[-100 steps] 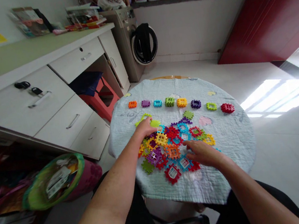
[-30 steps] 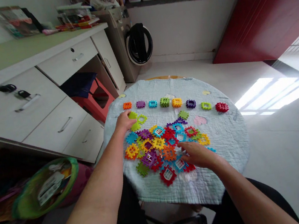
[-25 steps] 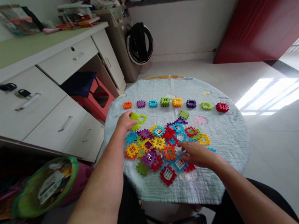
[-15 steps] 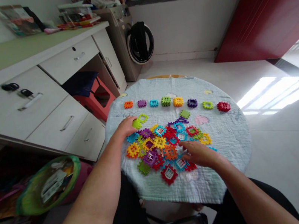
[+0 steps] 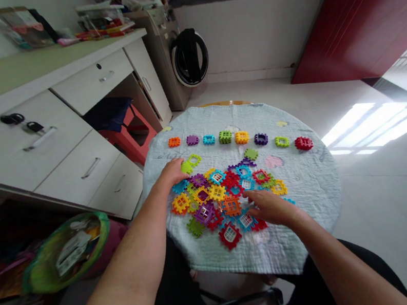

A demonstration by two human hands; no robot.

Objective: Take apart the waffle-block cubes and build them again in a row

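Note:
On the left of the cloth, my left hand [image 5: 174,172] pinches the near edge of a solid lime green interlocking block piece [image 5: 187,168]. A lime green frame piece [image 5: 194,159] lies right beside it. My right hand [image 5: 267,205] hovers low at the right side of a loose pile, fingers apart and holding nothing that I can see. Near its fingertips are a blue window piece [image 5: 246,220] and an orange window piece [image 5: 231,205]. Yellow [image 5: 217,192], purple [image 5: 205,213] and red [image 5: 230,235] pieces overlap in the pile.
Behind the pile runs a row of small stacked blocks, from orange [image 5: 174,142] to red [image 5: 304,143]. A pale cloth [image 5: 307,192] covers the round table. White drawers [image 5: 88,161] and a bin [image 5: 101,227] stand left; an open washing machine [image 5: 162,58] stands behind.
Both hands stay nearly where they were, and the pieces keep their places. The view has shifted very slightly.

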